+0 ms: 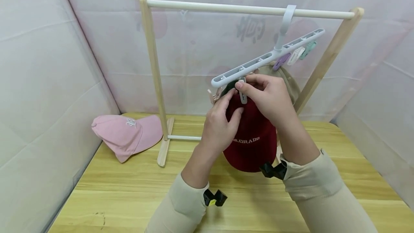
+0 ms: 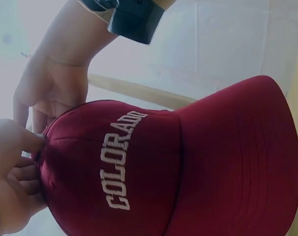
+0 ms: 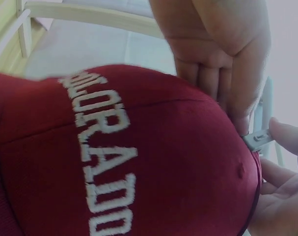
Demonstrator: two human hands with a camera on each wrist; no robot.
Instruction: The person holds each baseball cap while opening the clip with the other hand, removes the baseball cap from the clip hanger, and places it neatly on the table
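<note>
Both hands are up at the middle of the frame: the left hand [image 1: 221, 118] curls round the top of the red cap [image 1: 252, 143], and the right hand [image 1: 268, 96] pinches a grey clip [image 1: 242, 91] under the clip hanger [image 1: 268, 58]. The cap hangs just below that hanger, above the counter [image 1: 129, 190]. If the clip catches only a sliver of fabric, I'd expect the cap to slip – and the tilted hanger could swing on the rail [image 1: 245, 9]. I count three caps – red, a pink cap [image 1: 126, 134] at left, a beige cap [image 1: 289, 78] behind – one hanger, one rack.
</note>
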